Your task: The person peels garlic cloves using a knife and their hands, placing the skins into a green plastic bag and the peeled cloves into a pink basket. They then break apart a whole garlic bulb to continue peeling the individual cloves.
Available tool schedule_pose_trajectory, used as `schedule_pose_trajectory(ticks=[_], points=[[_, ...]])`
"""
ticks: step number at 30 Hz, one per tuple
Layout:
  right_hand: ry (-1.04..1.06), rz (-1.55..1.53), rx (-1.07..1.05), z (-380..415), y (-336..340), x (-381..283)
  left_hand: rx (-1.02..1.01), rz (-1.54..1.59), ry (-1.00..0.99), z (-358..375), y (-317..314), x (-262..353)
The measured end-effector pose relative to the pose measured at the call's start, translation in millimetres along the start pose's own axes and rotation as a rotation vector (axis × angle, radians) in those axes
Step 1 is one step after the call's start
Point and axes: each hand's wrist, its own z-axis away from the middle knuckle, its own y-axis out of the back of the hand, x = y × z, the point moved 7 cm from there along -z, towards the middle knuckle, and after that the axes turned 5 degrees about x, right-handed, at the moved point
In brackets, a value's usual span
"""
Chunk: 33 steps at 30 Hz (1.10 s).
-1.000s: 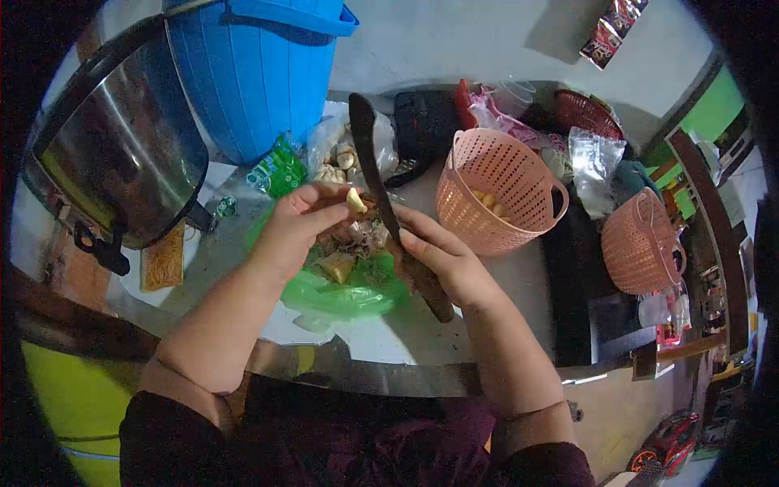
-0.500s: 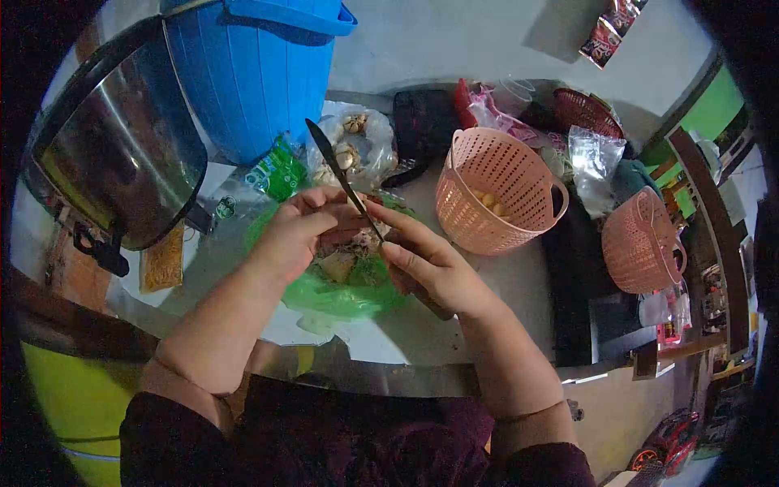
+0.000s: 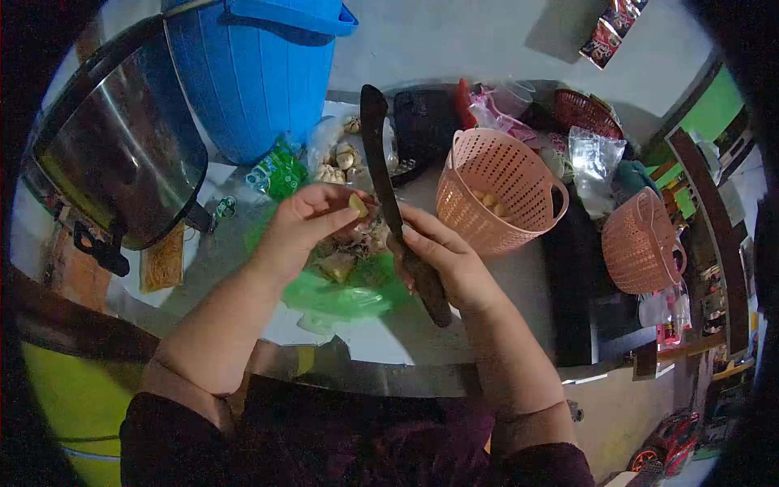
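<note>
My right hand [image 3: 445, 258] is closed around a knife [image 3: 380, 154]; its dark blade points up and its handle end sticks out below my palm. Between the thumb and fingers of my left hand [image 3: 312, 223] is a pale yellow garlic clove [image 3: 358, 205], a little left of the blade and apart from it. Under both hands lies a green plastic bag [image 3: 345, 299] with peelings [image 3: 341, 264] on it. Garlic bulbs [image 3: 347, 156] sit in a clear plastic bag just beyond. To the right stands a pink basket [image 3: 495, 231] with pale cloves [image 3: 491, 201] at its bottom.
A tall blue bin [image 3: 251, 89] stands at the back left, beside a large dark shiny lidded container [image 3: 122, 138]. A green packet [image 3: 284, 172] lies near the bin. Farther right are a second pink basket [image 3: 641, 247] and a silver bag [image 3: 596, 166].
The knife has turned so the flat of its blade shows, and stands more upright. My hands have moved apart, and the garlic clove now shows in my left fingers.
</note>
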Motion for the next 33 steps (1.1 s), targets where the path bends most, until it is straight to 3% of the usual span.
schedule_pose_trajectory(ticks=[4, 11, 15, 21, 24, 27, 33], points=[[-0.006, 0.036, 0.043, -1, 3, 4, 0.109, -0.153, -0.093, -3, 9, 4], [0.015, 0.086, 0.033, -1, 2, 2, 0.085, -0.070, -0.105, -3, 11, 5], [0.024, 0.074, -0.012, -1, -2, -4, 0.177, -0.166, -0.087, -3, 15, 2], [0.043, 0.051, -0.012, -1, -2, -3, 0.057, -0.156, -0.070, -3, 7, 1], [0.012, 0.180, 0.032, -2, 3, 3, 0.025, -0.323, -0.090, 1, 2, -2], [0.003, 0.185, -0.038, -1, -3, 3, -0.019, -0.118, -0.004, 2, -4, -6], [-0.074, 0.152, -0.064, 2, -9, 5, -0.138, -0.143, -0.038, 6, -18, 7]])
